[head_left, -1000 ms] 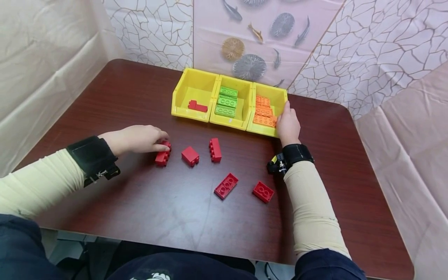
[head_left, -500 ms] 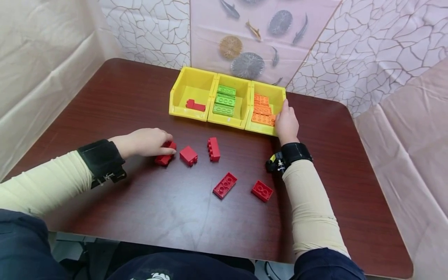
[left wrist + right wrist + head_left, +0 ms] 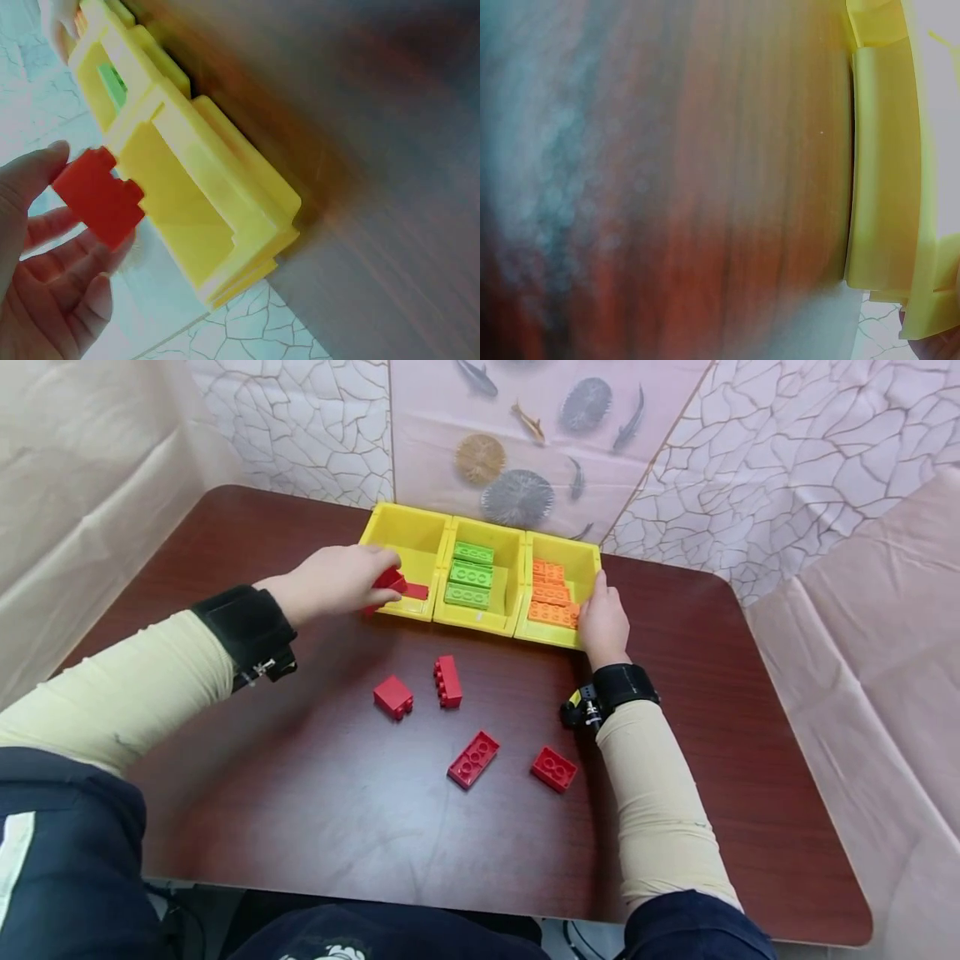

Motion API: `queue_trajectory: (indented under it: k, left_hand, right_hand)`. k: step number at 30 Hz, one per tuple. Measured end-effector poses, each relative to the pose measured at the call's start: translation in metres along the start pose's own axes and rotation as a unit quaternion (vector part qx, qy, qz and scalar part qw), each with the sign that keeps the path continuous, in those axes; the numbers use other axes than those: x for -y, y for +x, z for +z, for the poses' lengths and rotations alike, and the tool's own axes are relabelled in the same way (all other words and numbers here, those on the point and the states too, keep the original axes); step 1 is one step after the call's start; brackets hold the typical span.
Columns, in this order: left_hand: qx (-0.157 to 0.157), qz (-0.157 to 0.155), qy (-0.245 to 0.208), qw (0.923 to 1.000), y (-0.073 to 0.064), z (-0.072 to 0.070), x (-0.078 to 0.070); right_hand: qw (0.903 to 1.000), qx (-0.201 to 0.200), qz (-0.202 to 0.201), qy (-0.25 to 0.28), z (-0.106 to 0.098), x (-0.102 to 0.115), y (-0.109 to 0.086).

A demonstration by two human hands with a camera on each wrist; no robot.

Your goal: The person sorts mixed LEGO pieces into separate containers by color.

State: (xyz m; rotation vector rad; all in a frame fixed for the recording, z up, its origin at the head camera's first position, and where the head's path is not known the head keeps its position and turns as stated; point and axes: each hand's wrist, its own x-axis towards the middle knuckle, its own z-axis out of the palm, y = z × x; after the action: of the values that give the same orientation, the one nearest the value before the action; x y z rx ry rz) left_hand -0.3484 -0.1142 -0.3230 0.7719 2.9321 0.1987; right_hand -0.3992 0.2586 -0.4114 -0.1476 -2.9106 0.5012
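My left hand pinches a red toy building brick between thumb and fingers, over the front of the left yellow bin. Studs show along one side of the brick in the left wrist view. Part of another red brick shows inside that bin, beyond the fingertips. At the far right of the row, my right hand grips the side wall of the right yellow bin. Orange bricks lie within it, close to the thumb. Most of the right hand is out of the right wrist view.
Green bricks fill part of the middle yellow bin. Several red bricks lie scattered on the brown table, among them one studs-sideways brick and one hollow-side-up brick. A patterned cloth hangs behind.
The left hand has taken the leftmost red brick off the table and carried it up and forward to the left bin. The right hand keeps its place on the right bin.
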Motion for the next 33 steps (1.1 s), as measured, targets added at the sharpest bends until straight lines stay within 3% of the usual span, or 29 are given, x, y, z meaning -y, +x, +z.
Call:
queue_trajectory:
  k: [9,16,22,33]
  left_hand:
    - [-0.044,0.020,0.053,0.9974,0.052,0.004,0.001]
    - [-0.034,-0.002,0.054,0.9980,0.086,0.010,-0.001]
    - [0.000,-0.037,0.017,0.9992,0.099,0.019,0.003]
    - [0.031,-0.057,-0.008,0.9979,0.112,0.037,0.010]
  right_hand:
    - [1.0000,0.007,0.004,-0.001,-0.003,0.001,-0.001]
    - [0.9999,0.007,0.009,0.002,-0.002,0.000,-0.001]
    - [1.0000,0.005,0.006,0.001,0.001,0.002,0.000]
    - [0.9999,0.007,0.013,0.001,0.000,0.000,-0.001]
